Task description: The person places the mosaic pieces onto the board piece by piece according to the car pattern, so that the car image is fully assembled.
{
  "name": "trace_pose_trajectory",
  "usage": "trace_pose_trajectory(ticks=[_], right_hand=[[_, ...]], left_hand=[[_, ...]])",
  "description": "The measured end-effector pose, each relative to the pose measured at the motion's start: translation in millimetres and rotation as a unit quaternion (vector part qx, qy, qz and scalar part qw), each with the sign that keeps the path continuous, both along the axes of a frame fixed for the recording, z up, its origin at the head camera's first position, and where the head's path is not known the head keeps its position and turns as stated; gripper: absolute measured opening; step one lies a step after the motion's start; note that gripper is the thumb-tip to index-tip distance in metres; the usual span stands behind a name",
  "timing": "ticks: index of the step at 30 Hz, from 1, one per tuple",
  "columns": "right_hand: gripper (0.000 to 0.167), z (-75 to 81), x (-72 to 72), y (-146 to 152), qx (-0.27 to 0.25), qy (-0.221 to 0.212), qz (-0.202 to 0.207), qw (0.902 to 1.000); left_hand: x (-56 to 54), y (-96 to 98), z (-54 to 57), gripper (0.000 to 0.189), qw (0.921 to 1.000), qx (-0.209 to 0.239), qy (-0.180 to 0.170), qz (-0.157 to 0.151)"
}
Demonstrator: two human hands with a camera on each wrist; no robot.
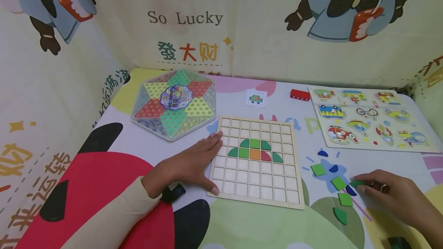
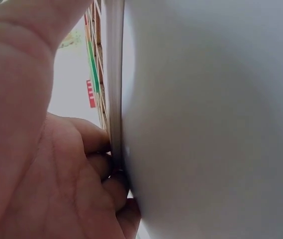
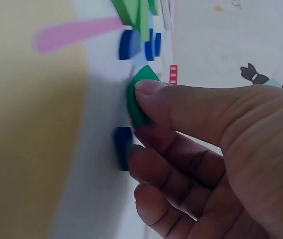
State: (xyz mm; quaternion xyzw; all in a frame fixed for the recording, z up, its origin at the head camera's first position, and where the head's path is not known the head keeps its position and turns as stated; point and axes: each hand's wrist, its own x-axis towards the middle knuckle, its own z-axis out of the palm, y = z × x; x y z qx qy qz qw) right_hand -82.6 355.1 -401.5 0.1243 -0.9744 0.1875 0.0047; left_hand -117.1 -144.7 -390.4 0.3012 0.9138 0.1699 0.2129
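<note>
My left hand [image 1: 194,160] rests spread along the left edge of a wooden grid board [image 1: 238,199], thumb at the near corner and fingers farther up. In the board's cells sit green, orange and red pieces, among them an orange square [image 1: 255,154] and a red quarter-circle [image 1: 265,156]. To the right of the board, my right hand [image 1: 391,189] pinches a dark green curved piece [image 3: 136,107] between thumb and forefinger. Close by on the table lie light green squares [image 1: 338,183], another dark green quarter-circle [image 1: 340,216] and blue half-circles [image 1: 351,190]; one blue piece [image 3: 122,149] is beside my curled fingers.
Behind the board lie a small pattern card [image 1: 256,98] showing a coloured figure on a grid and a red block [image 1: 300,95]. A hexagonal checkers box [image 1: 173,105] is at the back left, a vehicle puzzle board [image 1: 373,120] at the back right. Printed curtains surround the table.
</note>
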Motion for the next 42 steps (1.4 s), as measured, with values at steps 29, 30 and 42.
trace_pose_trajectory(ticks=[29,30,42], right_hand=[[0.021,38.2,-53.7,-122.6,-0.092,-0.022,0.159,0.9828],[0.020,37.3,-54.4,-126.8,-0.093,-0.030,0.163,0.9818],[0.016,29.4,-61.6,-177.2,-0.157,-0.079,0.217,0.9602]], left_hand=[[1.5,0.2,2.1,0.127,0.9999,0.011,0.002,-0.004],[1.7,-0.1,1.6,0.127,0.9999,0.011,0.001,-0.004],[1.8,-0.5,2.7,0.126,0.9998,0.018,-0.002,-0.004]])
